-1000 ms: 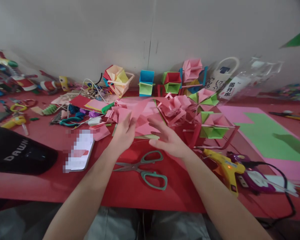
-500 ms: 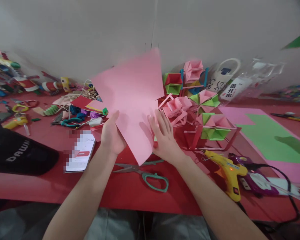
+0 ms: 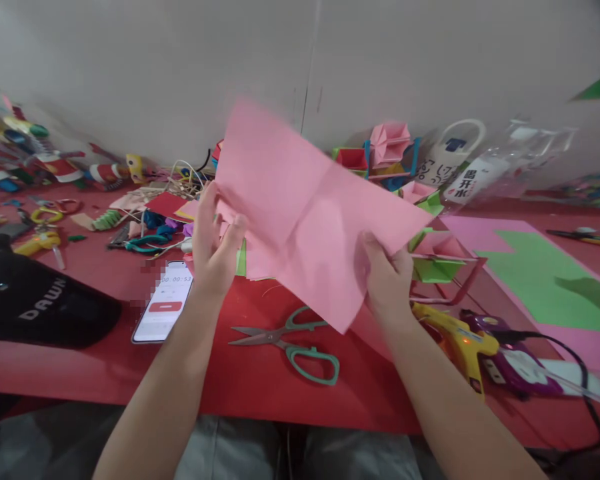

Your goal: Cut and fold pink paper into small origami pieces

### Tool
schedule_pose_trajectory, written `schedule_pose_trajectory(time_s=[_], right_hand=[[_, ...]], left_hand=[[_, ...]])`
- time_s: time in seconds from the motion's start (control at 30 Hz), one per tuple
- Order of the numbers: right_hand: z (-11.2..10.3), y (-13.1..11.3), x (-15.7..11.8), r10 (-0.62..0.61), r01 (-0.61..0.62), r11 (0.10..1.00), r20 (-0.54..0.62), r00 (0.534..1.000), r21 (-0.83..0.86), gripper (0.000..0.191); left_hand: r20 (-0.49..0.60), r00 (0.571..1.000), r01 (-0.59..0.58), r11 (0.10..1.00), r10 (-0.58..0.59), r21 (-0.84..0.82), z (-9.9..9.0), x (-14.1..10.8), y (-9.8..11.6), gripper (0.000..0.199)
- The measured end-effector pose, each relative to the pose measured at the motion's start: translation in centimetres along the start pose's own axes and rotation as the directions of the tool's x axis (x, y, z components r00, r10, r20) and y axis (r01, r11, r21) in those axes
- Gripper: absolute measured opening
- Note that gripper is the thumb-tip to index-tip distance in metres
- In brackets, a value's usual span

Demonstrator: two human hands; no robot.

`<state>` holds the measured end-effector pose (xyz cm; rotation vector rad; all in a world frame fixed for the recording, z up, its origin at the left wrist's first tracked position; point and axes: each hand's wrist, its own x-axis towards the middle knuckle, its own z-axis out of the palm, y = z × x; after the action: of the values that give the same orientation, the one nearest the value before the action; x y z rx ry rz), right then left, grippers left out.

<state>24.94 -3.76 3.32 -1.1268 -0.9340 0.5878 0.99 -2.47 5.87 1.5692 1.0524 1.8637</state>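
A pink sheet of paper (image 3: pixel 305 213) is up in the air before me, tilted, with a crease across its middle. My right hand (image 3: pixel 387 277) grips its lower right part, thumb on the near face and the other fingers mostly hidden behind. At the sheet's left edge is my left hand (image 3: pixel 217 250), open, thumb and fingers apart; whether it touches the paper I cannot tell. Scissors with green handles (image 3: pixel 283 339) lie below the sheet on the red table (image 3: pixel 260 397), blades spread and pointing left.
To the left are a phone (image 3: pixel 165 303) and a black cup (image 3: pixel 45 300). A yellow glue gun (image 3: pixel 460 343) with a cord lies on the right, near pink and green sheets (image 3: pixel 545 280). Folded paper models (image 3: pixel 440 257) stand behind my right hand; a clear bottle (image 3: pixel 480 170) leans by the wall.
The pink sheet has turned clockwise, its lower corner swinging right. My right hand has moved right and closed on it. My left hand has risen slightly and spread from the paper.
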Motion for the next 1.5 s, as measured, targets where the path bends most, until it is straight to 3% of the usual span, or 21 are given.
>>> schedule_pose_trajectory(time_s=[0.07,0.13,0.2,0.27,0.33,0.4,0.5,0.67,0.8,0.93,1.07,1.27,1.5], right_hand=[[-0.2,-0.1,0.9,0.201,-0.201,0.979,0.002,0.98,0.031,0.03],[-0.5,-0.1,1.5,0.343,-0.341,0.939,0.066,0.937,-0.032,0.027],[-0.7,0.0,1.7,0.436,-0.417,0.898,0.173,0.883,-0.139,0.024],[-0.7,0.1,1.7,0.482,-0.431,0.873,0.259,0.837,-0.228,0.021],[-0.8,0.5,1.6,0.483,-0.396,0.867,0.315,0.817,-0.303,0.018],[-0.9,0.9,1.6,0.483,-0.338,0.858,0.382,0.788,-0.387,0.016],[-1.0,1.6,1.7,0.475,-0.272,0.852,0.444,0.76,-0.448,0.017],[-0.7,2.4,1.5,0.426,-0.19,0.866,0.483,0.765,-0.463,0.023],[-0.3,2.7,1.2,0.373,-0.124,0.877,0.495,0.785,-0.464,0.031],[-0.2,3.4,1.2,0.275,-0.009,0.871,0.472,0.838,-0.492,0.036],[-0.4,4.2,1.5,0.219,0.106,0.789,0.438,0.872,-0.606,0.04],[-0.8,4.0,1.9,0.275,0.149,0.721,0.477,0.835,-0.676,0.039],[-0.9,3.2,1.9,0.296,0.205,0.7,0.539,0.788,-0.684,0.038]], left_hand=[[-0.1,0.995,0.032,0.998,-0.026,0.053,-0.6,0.4,-0.7,0.051],[-0.141,0.98,0.148,0.987,-0.138,0.063,-1.2,0.8,-1.3,0.056],[-0.061,0.957,0.288,0.947,-0.282,0.145,-2.0,1.1,-1.6,0.058],[0.007,0.948,0.294,0.886,-0.318,0.358,-2.9,1.3,-1.9,0.054],[0.084,0.949,0.202,0.794,-0.303,0.573,-3.6,1.2,-2.2,0.047],[0.203,0.924,0.107,0.726,-0.325,0.679,-3.8,1.0,-2.3,0.04],[0.383,0.848,-0.001,0.722,-0.366,0.692,-2.8,0.4,-2.5,0.032],[0.583,0.764,-0.278,0.673,-0.277,0.685,0.8,-1.5,-3.2,0.037],[0.573,0.757,-0.272,0.645,-0.314,0.714,2.2,-2.5,-5.0,0.046],[0.602,0.713,-0.287,0.634,-0.359,0.718,1.7,-2.3,-6.5,0.044],[0.626,0.692,-0.325,0.62,-0.359,0.715,1.4,-2.3,-7.1,0.047],[0.583,0.699,-0.33,0.538,-0.413,0.776,2.0,-2.8,-7.0,0.051],[0.581,0.703,-0.354,0.507,-0.409,0.786,2.1,-3.0,-6.8,0.05]])
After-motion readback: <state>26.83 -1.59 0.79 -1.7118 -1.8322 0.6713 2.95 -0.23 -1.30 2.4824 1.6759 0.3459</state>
